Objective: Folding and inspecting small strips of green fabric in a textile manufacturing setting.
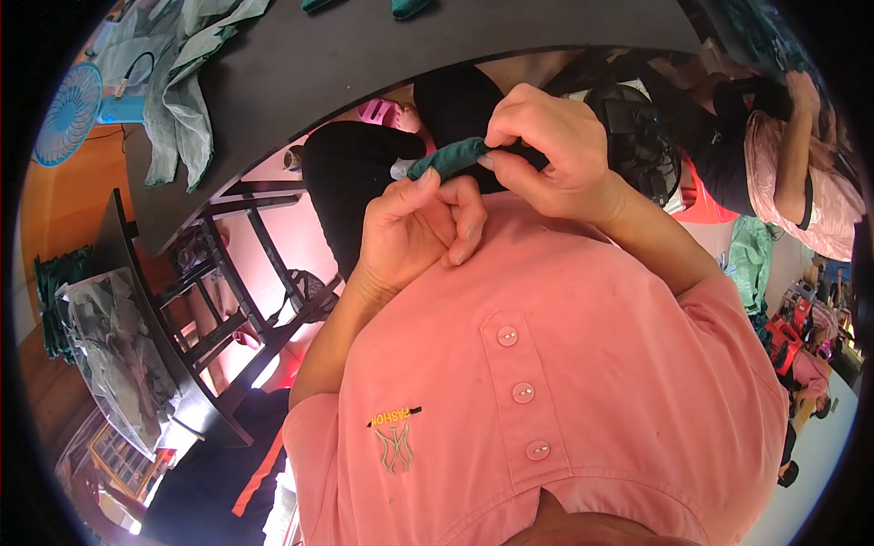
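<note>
A small, narrow piece of dark green fabric (448,158), puffed or rolled like a little tube, is stretched between my two hands above my lap. My left hand (410,223) pinches its left part with the thumb on top, the other fingers curled below. At the piece's right end, my right hand (557,150) grips it between thumb and forefinger. A whitish bit (401,168) shows at the left tip; what it is I cannot make out.
Ahead is a dark table (382,45) with more green pieces at its far edge. Sheer green-edged fabric (182,100) and a blue fan (73,109) are at the left. A black stool frame (246,264) stands below. On the right sits another person in pink (801,182).
</note>
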Available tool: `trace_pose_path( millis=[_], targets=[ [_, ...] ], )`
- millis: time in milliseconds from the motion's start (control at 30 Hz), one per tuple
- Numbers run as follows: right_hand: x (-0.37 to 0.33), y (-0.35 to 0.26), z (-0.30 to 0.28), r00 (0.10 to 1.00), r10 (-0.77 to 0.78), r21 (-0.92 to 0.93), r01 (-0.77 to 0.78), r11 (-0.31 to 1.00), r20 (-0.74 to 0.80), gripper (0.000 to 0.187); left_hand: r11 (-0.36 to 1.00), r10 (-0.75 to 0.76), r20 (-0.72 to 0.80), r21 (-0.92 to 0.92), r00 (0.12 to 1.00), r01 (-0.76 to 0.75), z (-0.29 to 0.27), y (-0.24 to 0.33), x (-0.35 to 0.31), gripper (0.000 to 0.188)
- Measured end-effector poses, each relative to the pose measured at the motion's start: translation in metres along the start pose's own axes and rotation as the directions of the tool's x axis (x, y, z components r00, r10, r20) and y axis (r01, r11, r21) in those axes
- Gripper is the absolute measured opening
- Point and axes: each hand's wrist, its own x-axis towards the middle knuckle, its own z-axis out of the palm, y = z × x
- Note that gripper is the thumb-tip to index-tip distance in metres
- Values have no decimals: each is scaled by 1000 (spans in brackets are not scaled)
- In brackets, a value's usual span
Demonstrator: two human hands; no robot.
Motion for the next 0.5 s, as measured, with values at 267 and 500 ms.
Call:
trace_pose_path(
  millis=[267,500],
  targets=[
    [1,-1,-2,998,45,21,-46,999,42,21,992,118,-97,45,988,-114,11,2,3,46],
    [-10,3,-19,952,176,12,-185,983,251,19,992,53,-71,118,996,-44,5,7,2,46]
  ],
)
